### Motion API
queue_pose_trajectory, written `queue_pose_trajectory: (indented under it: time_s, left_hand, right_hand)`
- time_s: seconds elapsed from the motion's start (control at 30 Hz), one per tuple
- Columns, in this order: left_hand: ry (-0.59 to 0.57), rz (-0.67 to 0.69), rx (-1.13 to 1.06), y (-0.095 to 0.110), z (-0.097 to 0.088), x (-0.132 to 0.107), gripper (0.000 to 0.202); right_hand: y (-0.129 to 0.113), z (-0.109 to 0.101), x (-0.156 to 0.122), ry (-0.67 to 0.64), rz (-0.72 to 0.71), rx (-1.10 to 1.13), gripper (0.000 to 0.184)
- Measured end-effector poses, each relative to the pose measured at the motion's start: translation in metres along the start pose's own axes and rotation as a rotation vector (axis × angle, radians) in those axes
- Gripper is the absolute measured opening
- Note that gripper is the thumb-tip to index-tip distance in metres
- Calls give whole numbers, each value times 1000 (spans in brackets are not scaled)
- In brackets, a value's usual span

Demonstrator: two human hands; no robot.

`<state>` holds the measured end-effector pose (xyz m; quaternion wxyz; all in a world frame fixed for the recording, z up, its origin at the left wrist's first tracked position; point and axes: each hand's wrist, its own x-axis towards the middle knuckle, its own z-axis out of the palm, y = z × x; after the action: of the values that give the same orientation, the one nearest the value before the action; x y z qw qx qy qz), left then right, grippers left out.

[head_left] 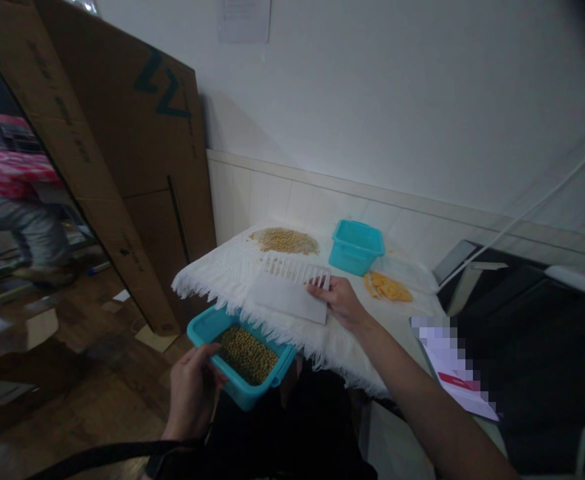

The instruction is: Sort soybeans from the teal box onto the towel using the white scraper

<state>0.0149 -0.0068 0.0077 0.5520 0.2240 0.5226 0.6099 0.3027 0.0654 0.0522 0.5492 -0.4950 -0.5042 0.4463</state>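
Note:
My left hand (191, 389) grips the near edge of a teal plastic tub (207, 331) filled with small greenish-tan beans (246, 354), held just below the front edge of the table. My right hand (338, 300) is closed on the right side of a white comb-toothed scraper (290, 288) lying flat on a white fringed cloth (232, 270). A pile of tan beans (284, 241) sits on the cloth behind the scraper. A second teal tub (356, 247) stands to the right of that pile.
Yellow-orange pieces (387, 287) lie on a clear bag right of the empty tub. A tall cardboard box (122, 160) leans against the wall at the left. A dark device (532, 313) and papers (455, 373) occupy the right. A person stands far left.

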Motion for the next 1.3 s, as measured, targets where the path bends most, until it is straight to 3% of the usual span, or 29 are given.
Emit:
queue_pose_trajectory:
  time_s: [0.13, 0.23, 0.7, 1.3]
  left_hand:
    - [9, -15, -8, 1, 0, 0, 23]
    - [20, -22, -13, 0, -1, 3, 23]
    - [-6, 0, 29, -2, -6, 7, 24]
    - [-6, 1, 48, -8, -2, 2, 26]
  right_hand:
    - [0, -19, 14, 300, -136, -63, 51]
    - [2, -32, 20, 400, -141, -153, 50]
    - [14, -45, 29, 361, -164, -259, 38]
    - [14, -33, 22, 317, -138, -197, 40]
